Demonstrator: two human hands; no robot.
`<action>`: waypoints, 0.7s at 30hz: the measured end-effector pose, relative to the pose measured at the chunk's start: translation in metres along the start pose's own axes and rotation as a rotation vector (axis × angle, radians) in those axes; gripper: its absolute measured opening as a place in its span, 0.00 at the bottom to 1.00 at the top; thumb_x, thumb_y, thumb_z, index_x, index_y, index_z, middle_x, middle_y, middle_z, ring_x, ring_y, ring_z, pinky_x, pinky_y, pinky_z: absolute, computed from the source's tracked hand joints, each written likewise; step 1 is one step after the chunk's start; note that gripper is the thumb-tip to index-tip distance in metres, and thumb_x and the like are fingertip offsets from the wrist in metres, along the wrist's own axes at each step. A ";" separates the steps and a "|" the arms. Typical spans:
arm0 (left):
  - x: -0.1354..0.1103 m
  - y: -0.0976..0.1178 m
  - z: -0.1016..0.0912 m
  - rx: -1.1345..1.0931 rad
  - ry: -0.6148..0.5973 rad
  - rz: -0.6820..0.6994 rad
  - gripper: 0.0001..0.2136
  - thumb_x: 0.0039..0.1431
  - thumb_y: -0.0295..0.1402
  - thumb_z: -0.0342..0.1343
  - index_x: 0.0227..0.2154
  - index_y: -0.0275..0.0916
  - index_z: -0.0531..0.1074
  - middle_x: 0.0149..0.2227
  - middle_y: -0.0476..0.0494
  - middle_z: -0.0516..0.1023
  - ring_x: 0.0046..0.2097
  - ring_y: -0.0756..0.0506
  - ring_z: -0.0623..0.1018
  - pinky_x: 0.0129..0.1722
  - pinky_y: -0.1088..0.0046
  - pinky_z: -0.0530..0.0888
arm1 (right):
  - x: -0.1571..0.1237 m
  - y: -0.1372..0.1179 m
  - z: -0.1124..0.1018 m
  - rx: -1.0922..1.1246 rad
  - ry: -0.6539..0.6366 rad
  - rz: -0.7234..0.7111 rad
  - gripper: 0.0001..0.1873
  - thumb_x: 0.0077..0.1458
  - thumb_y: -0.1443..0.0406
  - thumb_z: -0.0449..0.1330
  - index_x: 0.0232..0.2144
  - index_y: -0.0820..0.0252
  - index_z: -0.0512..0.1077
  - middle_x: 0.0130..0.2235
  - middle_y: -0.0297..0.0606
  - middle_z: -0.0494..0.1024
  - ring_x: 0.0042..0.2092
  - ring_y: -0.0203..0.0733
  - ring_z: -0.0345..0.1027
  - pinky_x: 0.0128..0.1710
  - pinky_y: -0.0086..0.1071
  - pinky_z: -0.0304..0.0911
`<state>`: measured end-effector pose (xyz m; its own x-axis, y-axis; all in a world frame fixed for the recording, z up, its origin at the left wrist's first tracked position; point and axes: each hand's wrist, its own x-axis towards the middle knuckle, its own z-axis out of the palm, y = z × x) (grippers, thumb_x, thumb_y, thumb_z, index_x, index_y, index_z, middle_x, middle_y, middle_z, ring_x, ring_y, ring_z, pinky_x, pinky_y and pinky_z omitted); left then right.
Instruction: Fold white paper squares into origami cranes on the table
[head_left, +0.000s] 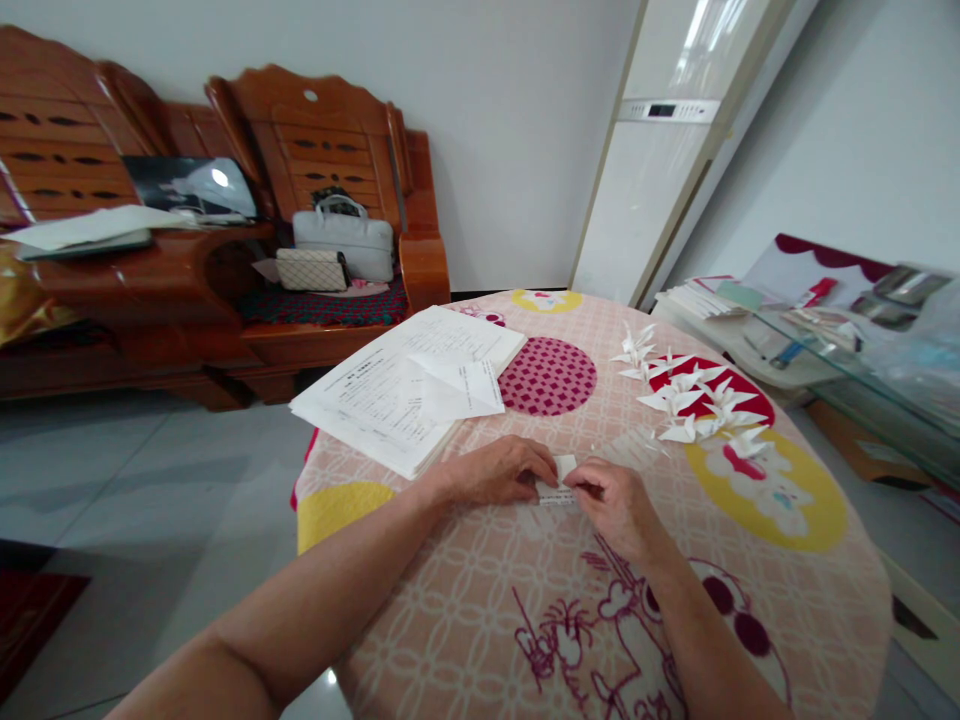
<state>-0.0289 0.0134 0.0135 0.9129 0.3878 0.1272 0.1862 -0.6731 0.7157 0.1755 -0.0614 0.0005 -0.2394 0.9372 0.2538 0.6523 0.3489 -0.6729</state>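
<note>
Between my two hands, on the patterned tablecloth (465, 600), lies a small folded piece of printed paper (556, 490). My left hand (506, 470) has its fingers curled down on the paper's left side. From the right, my right hand (611, 500) pinches the paper's edge with thumb and forefinger. Beyond my left hand rests a stack of printed sheets (375, 390), with a loose, creased sheet (457, 387) on top. Several white folded paper cranes (694, 395) stand grouped at the table's right side. Thin paper scraps (634, 448) lie just past my right hand.
A carved wooden bench (330, 150) with a grey handbag (345, 240) and a small quilted bag (311, 270) stands at the back left. A tall white floor unit (667, 150) is behind the table. At right, a glass shelf (847, 370) holds assorted items.
</note>
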 end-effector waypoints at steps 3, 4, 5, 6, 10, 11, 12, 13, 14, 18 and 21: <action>0.000 -0.001 0.001 -0.036 0.012 -0.020 0.13 0.52 0.22 0.58 0.39 0.40 0.78 0.45 0.42 0.78 0.46 0.46 0.76 0.46 0.74 0.69 | 0.000 -0.001 0.000 0.004 0.001 0.013 0.13 0.46 0.77 0.54 0.27 0.60 0.76 0.29 0.36 0.75 0.30 0.36 0.68 0.31 0.27 0.60; 0.000 -0.002 0.001 -0.052 0.017 -0.021 0.12 0.52 0.22 0.58 0.38 0.40 0.79 0.45 0.42 0.78 0.46 0.46 0.76 0.46 0.74 0.69 | 0.000 -0.001 0.000 0.008 0.002 0.016 0.13 0.46 0.77 0.54 0.27 0.60 0.76 0.29 0.36 0.75 0.30 0.36 0.67 0.30 0.27 0.60; -0.001 -0.002 0.002 -0.070 0.020 -0.021 0.11 0.52 0.22 0.58 0.38 0.40 0.79 0.44 0.41 0.78 0.46 0.46 0.76 0.47 0.73 0.69 | 0.000 -0.001 0.000 0.013 0.002 0.017 0.13 0.46 0.78 0.54 0.27 0.60 0.76 0.28 0.35 0.74 0.30 0.35 0.67 0.30 0.27 0.60; -0.001 -0.002 0.001 -0.085 0.022 -0.021 0.11 0.52 0.23 0.58 0.37 0.40 0.79 0.44 0.41 0.78 0.45 0.46 0.76 0.47 0.73 0.69 | 0.000 -0.001 0.000 0.018 0.000 0.017 0.13 0.46 0.78 0.54 0.27 0.61 0.76 0.28 0.35 0.74 0.29 0.35 0.67 0.30 0.27 0.60; -0.002 0.000 0.000 -0.082 0.002 -0.018 0.09 0.57 0.26 0.55 0.36 0.39 0.79 0.44 0.41 0.79 0.45 0.46 0.76 0.47 0.74 0.69 | -0.001 0.000 -0.001 0.033 -0.021 0.008 0.12 0.46 0.78 0.56 0.26 0.61 0.76 0.28 0.35 0.74 0.30 0.35 0.66 0.30 0.27 0.59; -0.002 0.001 -0.001 -0.069 -0.003 -0.015 0.09 0.57 0.26 0.54 0.35 0.39 0.79 0.44 0.41 0.79 0.46 0.47 0.76 0.48 0.75 0.68 | -0.001 0.001 -0.001 0.037 -0.031 0.010 0.11 0.47 0.77 0.56 0.26 0.61 0.76 0.29 0.35 0.74 0.30 0.35 0.66 0.30 0.27 0.59; -0.002 0.002 -0.001 -0.054 -0.003 -0.013 0.09 0.58 0.26 0.54 0.35 0.39 0.79 0.44 0.41 0.78 0.46 0.47 0.76 0.47 0.75 0.68 | -0.001 0.001 -0.001 0.042 -0.043 0.015 0.09 0.47 0.76 0.58 0.26 0.61 0.76 0.29 0.35 0.74 0.30 0.35 0.66 0.30 0.27 0.59; -0.002 0.003 0.000 -0.039 0.001 -0.013 0.09 0.58 0.25 0.53 0.35 0.39 0.79 0.44 0.41 0.78 0.46 0.47 0.76 0.47 0.76 0.68 | -0.002 0.001 0.000 0.044 -0.054 0.024 0.08 0.48 0.75 0.59 0.26 0.61 0.76 0.29 0.35 0.73 0.30 0.35 0.66 0.31 0.27 0.59; -0.001 0.004 0.000 -0.025 0.009 -0.014 0.09 0.58 0.25 0.53 0.35 0.38 0.79 0.44 0.41 0.78 0.45 0.47 0.76 0.46 0.76 0.68 | -0.002 0.001 0.000 0.043 -0.065 0.036 0.07 0.48 0.74 0.60 0.25 0.61 0.76 0.29 0.35 0.73 0.30 0.35 0.66 0.31 0.28 0.59; 0.000 0.006 0.003 0.005 0.071 -0.056 0.09 0.56 0.24 0.53 0.32 0.35 0.78 0.40 0.41 0.79 0.40 0.48 0.76 0.42 0.77 0.69 | -0.002 0.000 0.002 0.023 -0.082 0.072 0.05 0.47 0.73 0.63 0.26 0.60 0.77 0.30 0.35 0.73 0.32 0.37 0.68 0.32 0.29 0.60; 0.002 0.006 0.007 0.005 0.123 -0.116 0.07 0.54 0.23 0.53 0.28 0.35 0.77 0.38 0.43 0.78 0.37 0.49 0.75 0.39 0.78 0.68 | -0.002 -0.003 0.003 0.002 -0.082 0.065 0.07 0.48 0.74 0.62 0.27 0.60 0.77 0.31 0.36 0.73 0.34 0.38 0.69 0.35 0.29 0.61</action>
<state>-0.0235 0.0057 0.0138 0.8339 0.5371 0.1269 0.2900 -0.6221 0.7273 0.1714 -0.0646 -0.0001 -0.2546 0.9551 0.1516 0.6667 0.2870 -0.6879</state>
